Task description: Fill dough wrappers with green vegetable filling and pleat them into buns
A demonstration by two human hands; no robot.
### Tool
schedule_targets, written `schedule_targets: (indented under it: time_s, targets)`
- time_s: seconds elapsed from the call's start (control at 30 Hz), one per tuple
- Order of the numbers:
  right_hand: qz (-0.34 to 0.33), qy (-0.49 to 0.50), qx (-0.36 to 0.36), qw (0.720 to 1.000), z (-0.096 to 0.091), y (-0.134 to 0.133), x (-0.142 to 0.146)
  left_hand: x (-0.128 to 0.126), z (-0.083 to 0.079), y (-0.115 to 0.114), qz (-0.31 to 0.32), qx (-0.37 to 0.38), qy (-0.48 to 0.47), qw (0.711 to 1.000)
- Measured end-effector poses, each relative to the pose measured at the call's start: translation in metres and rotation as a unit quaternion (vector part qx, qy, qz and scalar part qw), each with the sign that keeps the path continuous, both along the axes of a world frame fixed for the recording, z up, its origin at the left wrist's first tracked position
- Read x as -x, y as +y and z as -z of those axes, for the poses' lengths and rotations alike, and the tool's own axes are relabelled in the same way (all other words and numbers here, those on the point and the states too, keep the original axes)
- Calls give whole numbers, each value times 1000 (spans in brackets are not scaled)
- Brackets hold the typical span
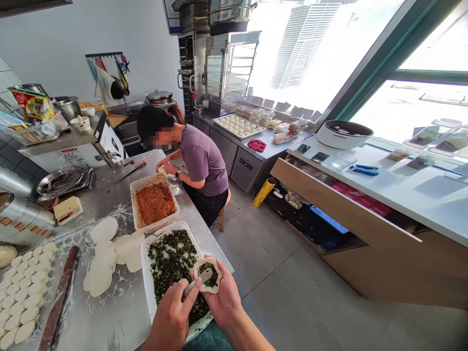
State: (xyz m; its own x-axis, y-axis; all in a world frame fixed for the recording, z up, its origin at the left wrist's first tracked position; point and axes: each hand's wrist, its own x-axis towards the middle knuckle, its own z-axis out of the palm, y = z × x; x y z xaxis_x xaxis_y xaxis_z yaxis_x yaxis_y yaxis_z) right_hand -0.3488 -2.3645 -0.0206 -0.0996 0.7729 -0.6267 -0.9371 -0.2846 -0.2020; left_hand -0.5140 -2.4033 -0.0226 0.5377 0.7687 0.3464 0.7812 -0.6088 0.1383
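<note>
My left hand (pixel 171 312) is closed around the handle of a small filling spatula (pixel 204 277). The spatula's flat tip presses on dark green chopped filling in a round dough wrapper (pixel 215 286). Cupped in my right hand (pixel 228 297), the wrapper has its edges curling up around the filling. Both hands are over the near right edge of a white tub (pixel 147 273) of chopped greens. Behind it stands another tub (pixel 133 207) with reddish-brown filling. Flat dough wrappers (pixel 98 268) lie in overlapping piles left of the tubs.
Rows of dough pieces (pixel 27 297) and a dark rolling pin (pixel 62 297) lie at left. A knife (pixel 137 165) rests farther back. A co-worker (pixel 204 156) sits bent over the table's far side. A tray of buns (pixel 239 126) is on the back counter.
</note>
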Motion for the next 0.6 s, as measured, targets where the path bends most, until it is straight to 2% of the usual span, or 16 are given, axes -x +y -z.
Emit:
schedule_targets:
  time_s: [0.13, 0.23, 0.3, 0.37, 0.43, 0.53, 0.6]
  targets:
    - [-3, 0, 9, 1000, 2, -3, 0, 4, 0, -1, -16, 17, -14, 1000]
    - [-15, 0, -1, 1000, 2, -6, 0, 5, 1, 0, -1, 40, -18, 999]
    - [-23, -9, -8, 1000, 0, -7, -3, 8, 0, -2, 10, 61, -26, 998]
    - [-35, -27, -8, 999, -2, -9, -7, 14, -4, -3, -5, 100, -67, 993]
    - [-54, -42, -10, 998, -3, -12, -9, 19, -12, -2, -56, 159, -144, 975]
    - [-111, -47, -30, 992, -3, -18, -6, 20, -32, 10, -141, 271, -250, 919]
    - [-153, -48, -54, 986, -3, -23, -1, 16, -43, 22, -156, 334, -273, 888]
